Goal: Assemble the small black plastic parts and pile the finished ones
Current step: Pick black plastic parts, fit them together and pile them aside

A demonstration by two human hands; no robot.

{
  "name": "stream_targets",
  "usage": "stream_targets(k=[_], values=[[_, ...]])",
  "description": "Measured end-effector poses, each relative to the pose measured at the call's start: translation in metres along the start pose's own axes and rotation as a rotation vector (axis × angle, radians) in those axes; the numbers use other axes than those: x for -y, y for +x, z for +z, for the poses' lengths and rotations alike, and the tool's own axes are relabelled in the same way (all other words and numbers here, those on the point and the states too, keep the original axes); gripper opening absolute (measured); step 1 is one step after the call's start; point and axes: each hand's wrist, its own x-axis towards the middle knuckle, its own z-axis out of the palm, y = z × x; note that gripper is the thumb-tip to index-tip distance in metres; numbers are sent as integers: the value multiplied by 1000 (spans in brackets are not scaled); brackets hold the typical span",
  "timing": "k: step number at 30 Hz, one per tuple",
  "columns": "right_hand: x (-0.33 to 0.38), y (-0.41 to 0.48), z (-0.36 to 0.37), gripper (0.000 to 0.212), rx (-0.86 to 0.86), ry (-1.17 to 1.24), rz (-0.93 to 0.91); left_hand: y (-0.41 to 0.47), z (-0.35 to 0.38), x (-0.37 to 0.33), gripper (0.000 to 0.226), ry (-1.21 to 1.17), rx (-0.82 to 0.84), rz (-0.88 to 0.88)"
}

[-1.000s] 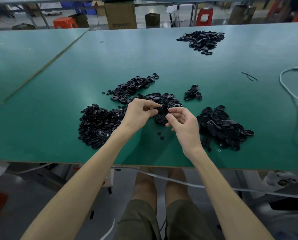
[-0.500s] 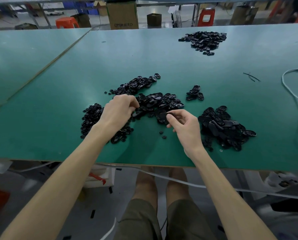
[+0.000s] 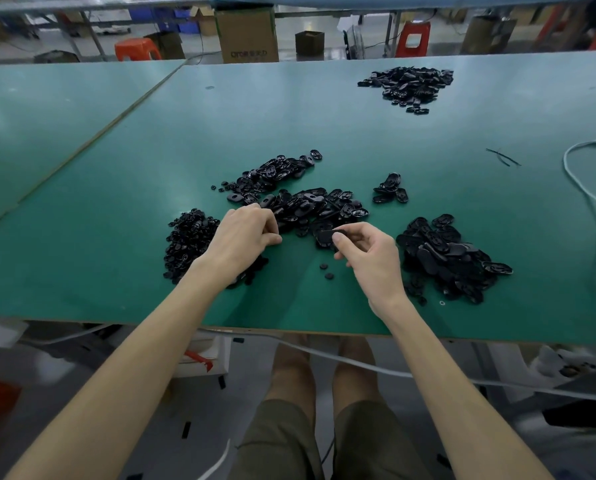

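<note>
Presently, flat oval black plastic part (image 3: 325, 237) pinched in right hand (image 3: 371, 258) above the green tabletop (image 3: 116, 271), presumably awaiting its mate; left hand (image 3: 244, 238) curls fingers into the central heap of loose black parts (image 3: 320, 206), contents unclear.

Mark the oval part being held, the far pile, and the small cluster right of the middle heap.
held oval part (image 3: 325, 237), head view, on its flat top face.
far pile (image 3: 407, 84), head view, middle of the heap.
small cluster (image 3: 390, 191), head view, its central pieces.
</note>
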Motion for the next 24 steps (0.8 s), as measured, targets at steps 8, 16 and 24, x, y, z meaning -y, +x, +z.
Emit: stream_targets(k=[8,16,24], values=[[1,0,1,5,-20,31,3,-1,12,-4,7,2,-64,-5],[-1,1,1,8,-37,69,-4,-2,27,-36,14,-774,-126,-77],[-4,3,0,11,-61,101,1,-11,56,-53,9,-925,-232,-121]])
